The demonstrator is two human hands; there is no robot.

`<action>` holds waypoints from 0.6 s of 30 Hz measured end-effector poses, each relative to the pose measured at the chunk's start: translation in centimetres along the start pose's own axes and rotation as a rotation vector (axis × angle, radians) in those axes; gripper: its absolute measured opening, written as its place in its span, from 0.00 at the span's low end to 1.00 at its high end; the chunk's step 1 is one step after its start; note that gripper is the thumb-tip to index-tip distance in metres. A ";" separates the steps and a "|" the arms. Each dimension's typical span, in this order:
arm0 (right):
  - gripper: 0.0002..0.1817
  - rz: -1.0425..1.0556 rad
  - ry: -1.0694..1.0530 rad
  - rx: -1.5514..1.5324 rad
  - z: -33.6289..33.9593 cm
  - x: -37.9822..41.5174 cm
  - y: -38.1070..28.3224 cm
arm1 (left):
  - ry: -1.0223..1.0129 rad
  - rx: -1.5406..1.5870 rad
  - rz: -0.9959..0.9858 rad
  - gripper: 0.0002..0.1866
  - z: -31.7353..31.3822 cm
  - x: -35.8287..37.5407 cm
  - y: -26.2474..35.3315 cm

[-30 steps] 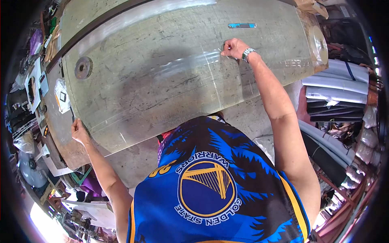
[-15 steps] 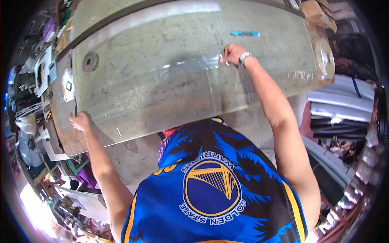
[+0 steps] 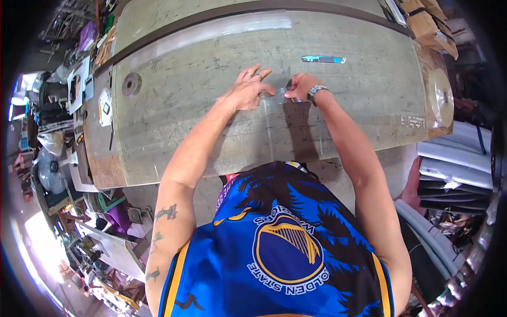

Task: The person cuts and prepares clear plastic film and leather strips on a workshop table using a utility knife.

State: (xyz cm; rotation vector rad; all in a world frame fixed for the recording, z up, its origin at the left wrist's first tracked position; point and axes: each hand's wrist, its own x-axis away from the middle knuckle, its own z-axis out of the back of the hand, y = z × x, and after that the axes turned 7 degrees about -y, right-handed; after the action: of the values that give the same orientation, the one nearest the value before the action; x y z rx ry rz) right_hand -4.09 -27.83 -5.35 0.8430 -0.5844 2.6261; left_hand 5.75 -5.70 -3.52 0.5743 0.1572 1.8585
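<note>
My left hand [image 3: 248, 91] is over the middle of the worktable [image 3: 185, 68], its fingers spread and the thumb pointing toward my right hand. My right hand [image 3: 302, 86], with a watch on the wrist, has its fingers pinched at a piece of clear plastic film [image 3: 281, 98]. The film is see-through, so its full outline is hard to make out. A small dark shape shows beside the right fingertips, too small to name. Beyond the right hand lies a blue utility knife [image 3: 324, 59].
A tape roll [image 3: 131, 84] lies at the table's left, near a thin dark stick [image 3: 111, 140] and a white packet [image 3: 105, 107]. A larger clear roll [image 3: 441, 98] sits at the right end. A dark bar [image 3: 227, 10] crosses the back. Silvery rolls [image 3: 454, 148] are stacked at right.
My left hand has left the dark stick at the table's left edge and come to the middle, beside my right hand. The right hand stays pinched near the same spot. The view has shifted slightly.
</note>
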 end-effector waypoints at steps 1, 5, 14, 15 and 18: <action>0.26 -0.068 -0.108 -0.039 1.0 0.4 -0.5 | -0.025 -0.019 0.006 0.29 0.6 0.3 0.4; 0.28 -0.007 -0.123 -0.048 1.3 0.7 -0.3 | -0.089 -0.009 0.000 0.32 1.0 -0.1 -0.4; 0.18 0.273 0.297 -0.206 2.4 -0.6 6.2 | -0.171 0.096 0.080 0.31 2.1 -0.6 0.0; 0.15 0.368 0.467 -0.239 2.4 -1.6 8.5 | -0.180 0.099 0.095 0.31 2.2 -0.6 0.2; 0.10 0.209 0.662 -0.149 4.0 -0.6 11.4 | -0.153 0.105 0.093 0.31 2.2 -0.5 0.3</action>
State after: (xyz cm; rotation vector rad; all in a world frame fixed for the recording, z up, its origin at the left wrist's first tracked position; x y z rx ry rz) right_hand -6.46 -39.69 -5.92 -0.1548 -0.6840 2.7643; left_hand 6.58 -6.62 -1.61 0.8058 0.1295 1.8955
